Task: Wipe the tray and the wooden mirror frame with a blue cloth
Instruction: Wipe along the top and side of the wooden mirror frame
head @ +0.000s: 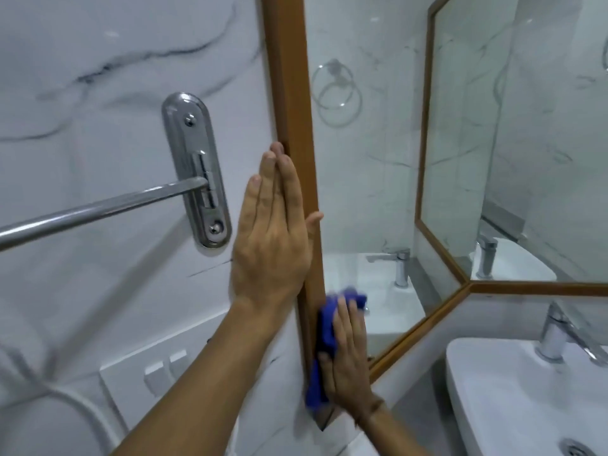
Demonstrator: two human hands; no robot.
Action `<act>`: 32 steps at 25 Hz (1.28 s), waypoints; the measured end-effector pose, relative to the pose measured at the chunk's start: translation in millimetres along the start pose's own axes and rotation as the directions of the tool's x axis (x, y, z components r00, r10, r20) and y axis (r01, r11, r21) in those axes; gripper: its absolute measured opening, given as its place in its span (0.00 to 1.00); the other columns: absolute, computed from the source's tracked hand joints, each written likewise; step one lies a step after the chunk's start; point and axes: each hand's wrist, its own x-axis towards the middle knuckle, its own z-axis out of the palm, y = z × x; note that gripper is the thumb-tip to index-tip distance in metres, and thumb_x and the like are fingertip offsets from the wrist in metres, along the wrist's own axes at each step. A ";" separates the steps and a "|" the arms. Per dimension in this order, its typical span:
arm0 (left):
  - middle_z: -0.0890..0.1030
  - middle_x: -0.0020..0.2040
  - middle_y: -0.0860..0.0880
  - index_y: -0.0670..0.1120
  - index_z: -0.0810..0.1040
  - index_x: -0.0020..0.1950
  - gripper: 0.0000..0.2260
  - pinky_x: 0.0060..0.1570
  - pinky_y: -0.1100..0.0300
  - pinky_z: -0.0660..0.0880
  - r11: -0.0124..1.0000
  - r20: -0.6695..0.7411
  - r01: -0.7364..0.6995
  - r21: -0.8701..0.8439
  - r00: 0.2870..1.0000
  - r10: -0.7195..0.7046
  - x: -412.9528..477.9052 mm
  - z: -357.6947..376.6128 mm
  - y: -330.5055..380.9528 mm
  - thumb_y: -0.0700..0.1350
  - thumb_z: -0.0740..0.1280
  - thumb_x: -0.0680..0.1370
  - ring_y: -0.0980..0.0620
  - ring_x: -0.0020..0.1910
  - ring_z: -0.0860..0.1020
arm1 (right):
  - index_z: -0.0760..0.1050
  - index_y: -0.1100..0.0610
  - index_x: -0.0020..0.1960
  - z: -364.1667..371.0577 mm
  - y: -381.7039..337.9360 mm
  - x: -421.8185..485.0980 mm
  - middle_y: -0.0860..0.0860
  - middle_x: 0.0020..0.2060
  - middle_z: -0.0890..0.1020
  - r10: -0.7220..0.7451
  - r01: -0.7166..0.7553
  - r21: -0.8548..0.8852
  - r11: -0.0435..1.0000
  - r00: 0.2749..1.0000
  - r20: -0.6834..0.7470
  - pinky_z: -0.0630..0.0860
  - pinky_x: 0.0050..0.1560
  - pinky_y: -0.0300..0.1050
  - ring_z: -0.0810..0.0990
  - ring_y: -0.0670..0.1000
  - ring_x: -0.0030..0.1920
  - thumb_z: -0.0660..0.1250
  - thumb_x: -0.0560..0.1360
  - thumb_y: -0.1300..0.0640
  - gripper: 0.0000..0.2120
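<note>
1. We see soft, even, cool light; shadows are faint.
2. Glare streaks the chrome rail (98, 209) and bracket (197, 169).
3. Overall softness; wide-angle bending at the picture's edges.

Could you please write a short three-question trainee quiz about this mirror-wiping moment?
1. True or false: the blue cloth is in the left hand.
2. Which part of the wooden mirror frame is the cloth on? A) top edge B) lower left side C) right side
3. Fill in: the left hand lies flat against the frame's outer ____.

Key: 1 false, the right hand presses it; 2 B; 3 edge.
</note>
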 end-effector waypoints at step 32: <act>0.55 0.88 0.31 0.32 0.47 0.87 0.36 0.89 0.48 0.42 0.991 -0.047 0.128 -0.046 0.990 -0.130 -29.5 23.8 26.4 0.59 0.51 0.92 0.37 0.89 0.53 | 0.71 0.54 0.77 6.7 25.9 -3.7 0.64 0.72 0.80 0.928 -0.791 0.487 0.372 0.293 -0.232 0.74 0.78 0.66 0.81 0.65 0.71 0.57 0.91 0.59 0.16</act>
